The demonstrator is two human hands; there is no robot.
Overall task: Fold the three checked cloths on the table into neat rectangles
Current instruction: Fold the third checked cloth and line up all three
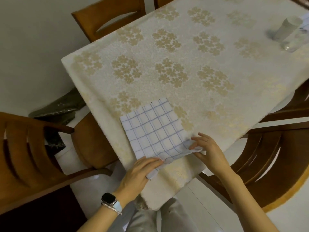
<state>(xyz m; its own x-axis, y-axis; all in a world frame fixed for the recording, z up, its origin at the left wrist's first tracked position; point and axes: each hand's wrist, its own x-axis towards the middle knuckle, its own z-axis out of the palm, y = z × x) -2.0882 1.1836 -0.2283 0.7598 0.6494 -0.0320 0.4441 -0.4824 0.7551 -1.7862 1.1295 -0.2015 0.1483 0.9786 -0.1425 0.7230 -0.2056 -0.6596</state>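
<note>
Head view. One checked cloth [150,131], white with blue lines, lies between and just beyond both hands on a cream tablecloth [184,52] with gold flower clusters.

Left hand [140,173]: its fingers lie along the cloth's near-left edge. The thumb is hidden beneath, and the corner sticks out below the palm, so the edge is gripped. A watch [109,198] and a thin bracelet sit on that wrist.

Right hand [209,151]: finger and thumb pinch the near-right corner, which is lifted off the surface. The cloth is rumpled between the hands and flat beyond them. Its layers are too close to count.

Far beyond the right hand, at the frame's edge, are a pale ribbed cup [290,27] and a clear glass [291,45], both blurred.

Wooden chairs [25,148] stand left of the left hand, right of the right hand and across the tablecloth, all partly cut off. A dark, shiny bag [56,106] lies on the pale floor [33,56] beyond the left hand; its contents are unreadable.
</note>
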